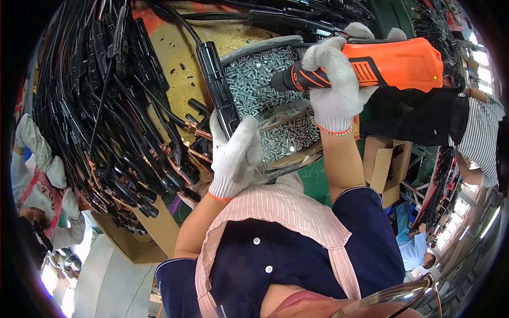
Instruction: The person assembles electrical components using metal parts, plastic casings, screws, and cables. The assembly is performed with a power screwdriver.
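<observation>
My left hand (236, 153), in a white knit glove, is closed around the lower end of a black tubular handle (215, 79). A black cable runs from the handle's far end. My right hand (336, 79), gloved too, wraps round an orange and black power screwdriver (400, 63). The tool lies nearly level, its black nose pointing left over a tray of small silver screws (257, 79). A gap separates the nose from the handle. Nearer to me, a second heap of screws (291, 138) sits behind a plastic-covered divider.
Black cabled handles with copper ends (122, 116) pile up on the left of the yellow worktop (175, 53). Cardboard boxes (135, 238) stand at lower left and right (377, 164). Co-workers are at the far left, at right (477, 127) and lower right (416, 246).
</observation>
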Tool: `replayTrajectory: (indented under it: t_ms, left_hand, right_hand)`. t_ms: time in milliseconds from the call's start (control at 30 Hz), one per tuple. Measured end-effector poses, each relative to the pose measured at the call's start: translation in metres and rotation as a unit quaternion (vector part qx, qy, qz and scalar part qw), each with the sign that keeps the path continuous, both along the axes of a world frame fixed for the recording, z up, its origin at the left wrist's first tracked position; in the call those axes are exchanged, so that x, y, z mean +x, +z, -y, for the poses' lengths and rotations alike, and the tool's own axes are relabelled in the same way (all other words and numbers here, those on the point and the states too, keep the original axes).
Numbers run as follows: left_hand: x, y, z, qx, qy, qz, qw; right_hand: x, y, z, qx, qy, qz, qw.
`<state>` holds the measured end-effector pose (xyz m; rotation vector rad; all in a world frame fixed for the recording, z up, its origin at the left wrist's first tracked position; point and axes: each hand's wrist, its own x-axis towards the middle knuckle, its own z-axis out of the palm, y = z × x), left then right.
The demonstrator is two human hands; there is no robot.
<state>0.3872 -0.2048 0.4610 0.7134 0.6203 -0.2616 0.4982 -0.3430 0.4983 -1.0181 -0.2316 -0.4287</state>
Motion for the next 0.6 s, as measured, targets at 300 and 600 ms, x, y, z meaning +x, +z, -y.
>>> replayTrajectory:
  t_ms: [300,600]
  left_hand:
    - [0.003,-0.001,0.001,0.018,-0.013,-0.032,0.999]
    - [0.005,0.009,0.003,0.056,-0.024,0.006,0.998]
  right_hand:
    - [0.006,-0.006,0.002,-0.022,-0.009,-0.005,1.000]
    - [0.007,0.012,0.039,0.109,-0.034,-0.041,0.993]
